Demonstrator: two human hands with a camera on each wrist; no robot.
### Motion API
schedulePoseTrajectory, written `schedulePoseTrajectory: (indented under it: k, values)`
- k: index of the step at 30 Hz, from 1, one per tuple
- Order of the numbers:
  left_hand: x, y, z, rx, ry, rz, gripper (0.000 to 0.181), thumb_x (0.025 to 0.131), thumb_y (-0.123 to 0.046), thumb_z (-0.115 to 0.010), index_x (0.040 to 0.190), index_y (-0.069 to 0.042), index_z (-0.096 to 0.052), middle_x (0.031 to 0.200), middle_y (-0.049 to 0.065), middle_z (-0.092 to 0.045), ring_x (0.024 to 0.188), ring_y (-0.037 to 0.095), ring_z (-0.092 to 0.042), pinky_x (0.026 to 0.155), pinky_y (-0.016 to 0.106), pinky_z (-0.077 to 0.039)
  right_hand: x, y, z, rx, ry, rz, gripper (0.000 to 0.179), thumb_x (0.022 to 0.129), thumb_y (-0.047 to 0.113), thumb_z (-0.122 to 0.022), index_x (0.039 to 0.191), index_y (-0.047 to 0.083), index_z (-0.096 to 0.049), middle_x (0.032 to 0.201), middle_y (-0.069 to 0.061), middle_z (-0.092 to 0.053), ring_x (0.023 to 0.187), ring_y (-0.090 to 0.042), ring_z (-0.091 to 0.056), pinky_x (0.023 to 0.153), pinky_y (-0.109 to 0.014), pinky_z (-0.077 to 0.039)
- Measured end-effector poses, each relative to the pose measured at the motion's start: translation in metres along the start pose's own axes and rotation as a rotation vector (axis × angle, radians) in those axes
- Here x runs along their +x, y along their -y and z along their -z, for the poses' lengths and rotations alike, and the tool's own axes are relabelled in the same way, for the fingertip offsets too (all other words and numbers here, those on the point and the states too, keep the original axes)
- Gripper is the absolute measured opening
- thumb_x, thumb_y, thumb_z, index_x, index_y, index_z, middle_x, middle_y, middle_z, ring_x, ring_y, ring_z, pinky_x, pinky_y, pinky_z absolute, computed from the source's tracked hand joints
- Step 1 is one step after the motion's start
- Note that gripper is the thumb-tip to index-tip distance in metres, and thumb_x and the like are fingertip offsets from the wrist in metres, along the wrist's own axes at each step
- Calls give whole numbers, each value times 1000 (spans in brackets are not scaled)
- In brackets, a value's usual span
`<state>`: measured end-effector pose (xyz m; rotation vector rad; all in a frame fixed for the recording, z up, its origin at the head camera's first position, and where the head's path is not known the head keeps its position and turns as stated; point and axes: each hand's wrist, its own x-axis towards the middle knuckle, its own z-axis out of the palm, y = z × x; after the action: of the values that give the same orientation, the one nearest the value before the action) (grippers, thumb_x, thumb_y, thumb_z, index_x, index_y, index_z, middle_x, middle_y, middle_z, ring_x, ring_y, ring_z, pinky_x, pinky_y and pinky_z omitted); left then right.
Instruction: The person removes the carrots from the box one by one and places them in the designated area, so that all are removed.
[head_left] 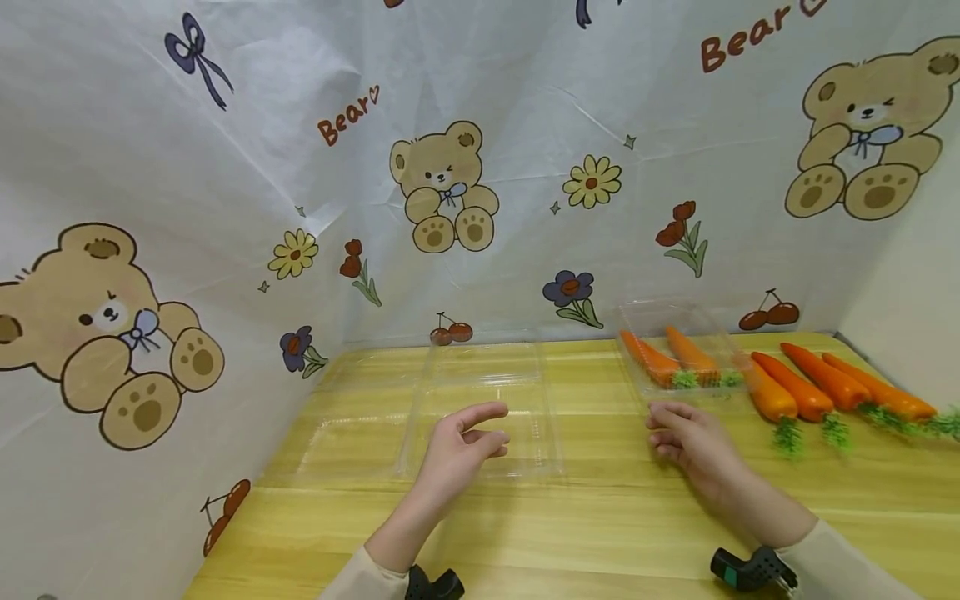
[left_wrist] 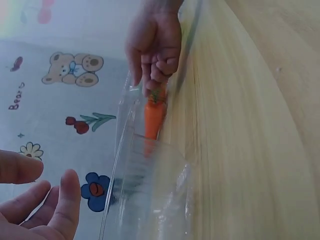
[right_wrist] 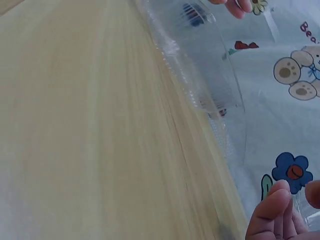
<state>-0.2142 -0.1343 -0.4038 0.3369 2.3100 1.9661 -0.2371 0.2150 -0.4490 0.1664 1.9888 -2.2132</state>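
My left hand [head_left: 467,443] hangs over the front part of a clear plastic box [head_left: 534,437], thumb and fingers apart with nothing between them. Its fingertips also show at the lower left of the left wrist view, above the box's rim. My right hand [head_left: 697,450], loosely curled and holding nothing, is just in front of a second clear box [head_left: 637,385]. In this box lie two orange carrots [head_left: 692,357] with short green tops. The left wrist view shows the right fingers close to a carrot [left_wrist: 154,117] and partly covering its top.
More orange carrots [head_left: 798,392] with leafy green ends lie side by side on the wooden table [head_left: 600,533] at the right. Another clear container [head_left: 348,446] stands at the left. A bear-printed sheet [head_left: 517,275] rises behind the table.
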Motion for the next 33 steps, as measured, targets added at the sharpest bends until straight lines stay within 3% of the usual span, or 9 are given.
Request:
schedulePoseTrajectory:
  k: [3, 8, 12, 17, 24, 28, 33]
  values:
    - [6, -2, -10, -16, 21, 1, 36, 97, -12, -69, 133, -15, -69, 140, 5, -65, 103, 36, -73, 96, 38, -60, 1, 0, 8, 74, -5, -17, 13, 108, 29, -55, 110, 21, -65, 97, 5, -67, 82, -10, -66, 71, -22, -59]
    - [15, -4, -28, -38, 51, 4, 35, 97, -14, -70, 132, -18, -70, 140, 2, -65, 104, 37, -72, 95, 42, -61, 3, 1, 15, 163, -5, -23, 22, 109, 30, -51, 99, 27, -70, 93, 6, -68, 82, -9, -65, 72, -21, -59]
    - [22, -6, -44, -68, 75, 19, 35, 96, -15, -72, 130, -19, -70, 136, 1, -66, 103, 37, -73, 93, 40, -62, 4, 4, 20, 224, -16, -22, 23, 110, 30, -49, 100, 26, -70, 88, 6, -69, 80, -9, -65, 72, -21, -59]
    - [29, -6, -65, -124, 92, 41, 35, 94, -8, -71, 129, -16, -71, 134, 4, -67, 100, 37, -73, 88, 33, -63, 7, 4, 23, 218, -26, -19, 23, 109, 35, -50, 105, 25, -69, 89, 6, -69, 81, -9, -65, 74, -21, -59]
    - [35, -9, -92, -172, 113, 71, 36, 93, -5, -71, 127, -16, -72, 127, 0, -69, 101, 38, -73, 88, 37, -64, 14, 2, 24, 203, -29, -11, 24, 109, 37, -49, 116, 18, -62, 91, 6, -67, 82, -9, -63, 74, -22, -59]
    - [38, -10, -108, -218, 107, 96, 35, 89, -2, -71, 122, -16, -74, 125, 3, -69, 98, 38, -73, 86, 36, -65, 15, 1, 26, 225, -9, 3, 23, 109, 34, -48, 111, 19, -65, 89, 6, -67, 81, -10, -63, 72, -22, -58]
    - [38, -11, -121, -314, 120, 120, 35, 86, 4, -70, 119, -9, -74, 121, 7, -68, 86, 25, -72, 81, 32, -65, 13, 0, 32, 214, 8, 21, 25, 110, 31, -47, 104, 21, -69, 89, 6, -68, 80, -9, -63, 72, -22, -59]
